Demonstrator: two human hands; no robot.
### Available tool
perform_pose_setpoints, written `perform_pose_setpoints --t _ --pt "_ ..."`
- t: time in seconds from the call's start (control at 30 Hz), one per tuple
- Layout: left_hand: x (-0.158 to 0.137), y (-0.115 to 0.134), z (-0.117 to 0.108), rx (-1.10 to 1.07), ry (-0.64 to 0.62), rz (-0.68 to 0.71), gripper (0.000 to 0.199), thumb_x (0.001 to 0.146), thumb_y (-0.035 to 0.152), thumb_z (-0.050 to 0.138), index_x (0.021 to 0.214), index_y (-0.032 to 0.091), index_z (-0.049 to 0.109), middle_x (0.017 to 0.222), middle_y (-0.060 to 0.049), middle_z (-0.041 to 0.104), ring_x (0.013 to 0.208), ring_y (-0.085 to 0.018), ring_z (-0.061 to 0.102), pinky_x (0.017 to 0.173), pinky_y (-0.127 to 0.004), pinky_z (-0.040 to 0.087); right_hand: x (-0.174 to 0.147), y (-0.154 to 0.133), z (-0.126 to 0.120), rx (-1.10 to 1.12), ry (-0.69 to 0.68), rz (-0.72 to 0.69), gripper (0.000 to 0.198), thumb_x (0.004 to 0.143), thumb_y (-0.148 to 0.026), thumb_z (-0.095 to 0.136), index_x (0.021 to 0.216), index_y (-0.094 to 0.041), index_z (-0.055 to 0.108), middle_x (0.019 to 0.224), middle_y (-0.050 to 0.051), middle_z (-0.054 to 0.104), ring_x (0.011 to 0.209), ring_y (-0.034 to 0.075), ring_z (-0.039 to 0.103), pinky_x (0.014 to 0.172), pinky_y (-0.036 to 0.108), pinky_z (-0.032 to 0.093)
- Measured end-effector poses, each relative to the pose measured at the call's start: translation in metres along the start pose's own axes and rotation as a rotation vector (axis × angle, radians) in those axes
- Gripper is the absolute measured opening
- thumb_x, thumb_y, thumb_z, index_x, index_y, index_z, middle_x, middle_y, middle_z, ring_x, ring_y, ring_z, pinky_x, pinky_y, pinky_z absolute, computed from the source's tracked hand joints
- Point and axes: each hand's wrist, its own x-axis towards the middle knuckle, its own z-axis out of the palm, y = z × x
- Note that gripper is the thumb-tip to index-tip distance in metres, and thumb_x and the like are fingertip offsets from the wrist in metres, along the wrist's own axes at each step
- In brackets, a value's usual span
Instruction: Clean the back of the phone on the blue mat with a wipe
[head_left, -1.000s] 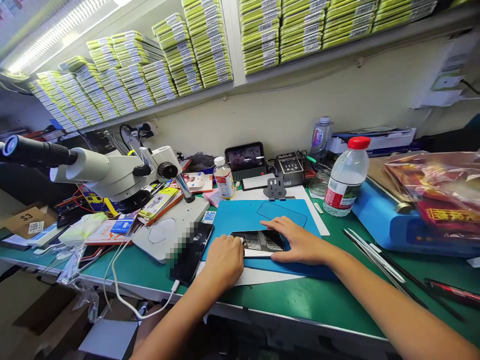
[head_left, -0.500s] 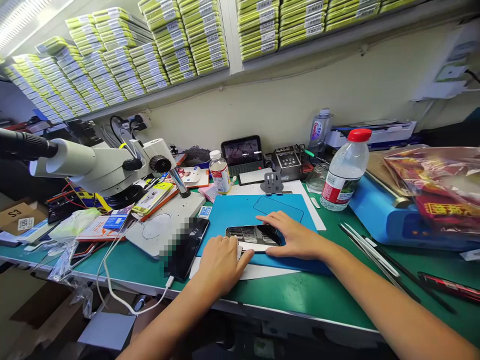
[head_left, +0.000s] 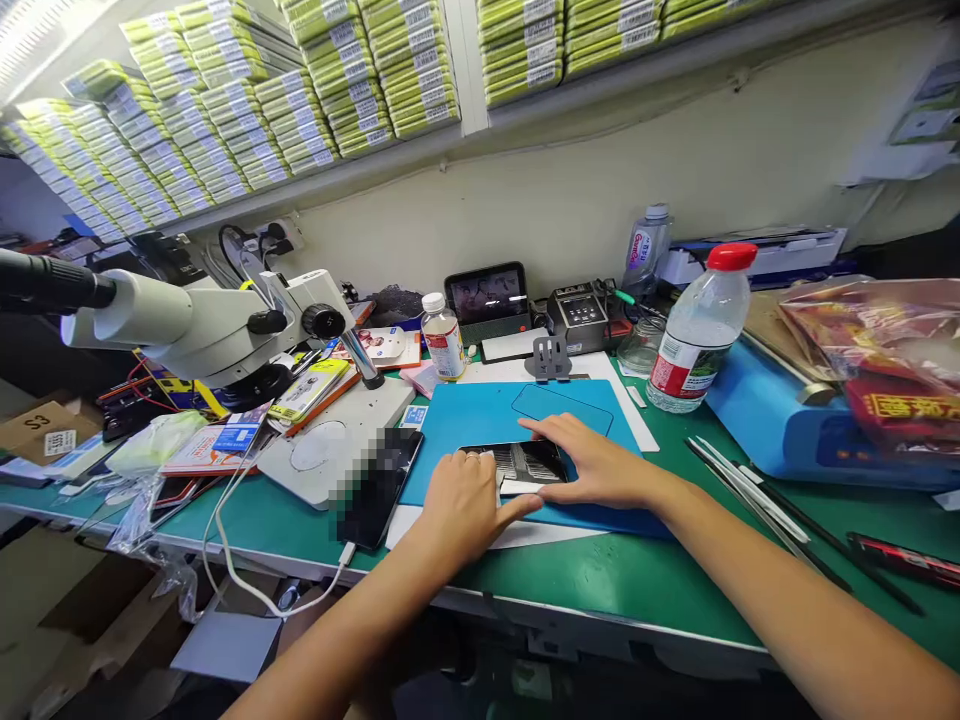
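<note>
A phone [head_left: 529, 463] with a dark, reflective face lies flat on a blue mat [head_left: 480, 410]. Its left part is hidden under my left hand [head_left: 466, 500], whose fingers are bent and close together, thumb stretched right along the phone's near edge. A small white piece [head_left: 499, 488] shows between that hand's forefinger and thumb; its kind is unclear. My right hand [head_left: 589, 463] grips the phone's right end, thumb on the near edge and fingers at the far one. Left of the mat lies a second black phone [head_left: 382, 490], partly blurred out, with a white cable [head_left: 341, 560] beside it.
A microscope [head_left: 187, 325] stands at the left. To the right are a red-capped bottle [head_left: 694, 335], tweezers [head_left: 750, 495] and a blue machine [head_left: 780, 420]. Behind the mat stand a small bottle [head_left: 442, 340] and a propped screen [head_left: 487, 300]. Stacked green packs [head_left: 412, 65] fill the shelf.
My left hand has slid right across the phone, and the small white piece moved with it. My right hand keeps its hold at the right end. The view has shifted slightly.
</note>
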Motion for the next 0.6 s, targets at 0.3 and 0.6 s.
perform_pose_setpoints --t 0.3,0.6 --pt "0.023 0.03 -0.005 -0.065 0.11 0.076 0.043 0.107 0.042 0.036 0.108 0.01 0.065 0.105 -0.018 0.068 0.102 -0.032 0.062 0.085 -0.041 0.047 0.001 0.005 0.005 -0.011 0.027 -0.036 0.078 0.081 -0.041 0.07 0.152 -0.023 0.042 0.126 0.013 0.061 0.119 0.032 0.052 0.105 0.054 0.045" --pt "-0.02 0.026 0.025 -0.183 0.235 0.228 0.057 0.105 0.048 0.036 0.147 0.009 0.045 0.152 -0.018 0.048 0.141 -0.035 0.042 0.117 -0.051 0.033 0.0 0.006 0.004 -0.023 0.027 -0.056 0.084 0.078 -0.043 0.075 0.152 -0.019 0.042 0.122 0.012 0.062 0.115 0.031 0.052 0.101 0.051 0.047"
